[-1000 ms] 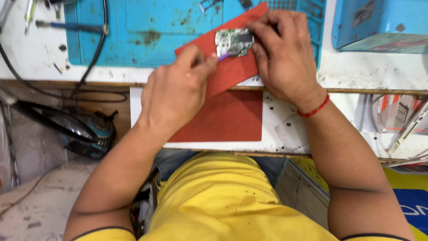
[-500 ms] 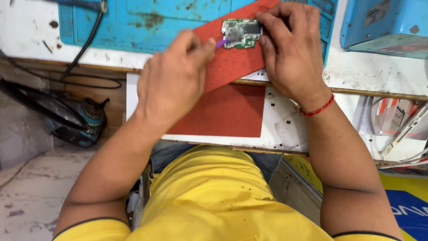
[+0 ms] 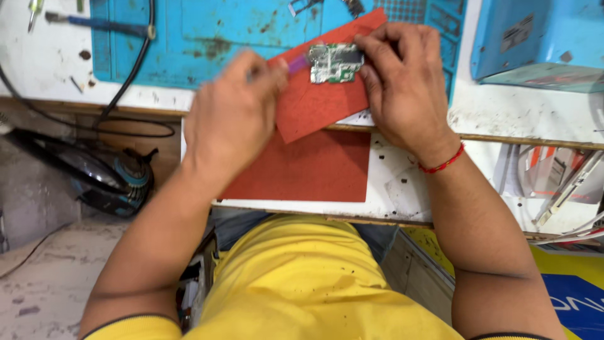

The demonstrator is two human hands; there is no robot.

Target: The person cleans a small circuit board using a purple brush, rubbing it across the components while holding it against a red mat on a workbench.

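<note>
A small green and silver circuit board (image 3: 335, 63) lies on a tilted red mat (image 3: 314, 107) at the bench edge. My right hand (image 3: 402, 82) pins the board from its right side with the fingertips. My left hand (image 3: 236, 119) is closed around a thin tool with a purple handle (image 3: 298, 63), whose end meets the board's left edge. The left hand is blurred. A second red mat (image 3: 308, 167) lies flat on a lower white shelf beneath my hands.
A blue work mat (image 3: 201, 38) covers the white bench, with a black cable (image 3: 135, 69) and a blue-handled tool (image 3: 100, 26) across it. A blue box (image 3: 541, 44) stands at the right. A black device (image 3: 100, 176) sits low at the left.
My left hand with the purple tool has shifted left and slightly down along the board's edge. The view has drifted. The right hand stays on the board.
</note>
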